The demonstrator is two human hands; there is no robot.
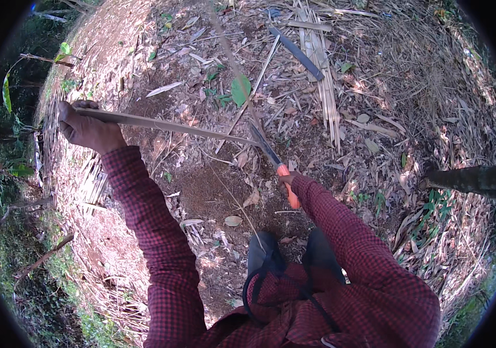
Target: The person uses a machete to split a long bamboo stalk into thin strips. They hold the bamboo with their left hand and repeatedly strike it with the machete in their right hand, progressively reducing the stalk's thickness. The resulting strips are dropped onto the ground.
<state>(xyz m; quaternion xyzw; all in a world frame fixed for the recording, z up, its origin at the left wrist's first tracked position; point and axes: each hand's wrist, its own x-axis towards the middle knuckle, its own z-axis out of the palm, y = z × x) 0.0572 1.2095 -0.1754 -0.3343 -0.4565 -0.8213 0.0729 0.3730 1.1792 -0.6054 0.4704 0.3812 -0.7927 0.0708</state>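
Bamboo strip (pixel 166 123) runs nearly level across the upper left of the view, held above bare soil (pixel 207 191) littered with dry leaves. Left hand (pixel 85 129) is closed in a fist round the far end of the strip, arm extended. Right hand (pixel 288 181) is wrapped round the orange handle of a long knife (pixel 271 156); the fingers are mostly hidden behind the sleeve cuff, so only a closed grip can be confirmed. The blade tip meets the near end of the strip, edge angled along its length. Risk assessment: the blade points toward the left hand along the strip, so a sudden release in the fibre would probably drive the edge forward toward the fist. A thin strip under tension may also flex or twist, which could throw the blade off line and down toward the knees (pixel 262 246) directly beneath. A second dark blade (pixel 299 54) lies among split bamboo slats (pixel 323 64) farther out, well apart from both hands.
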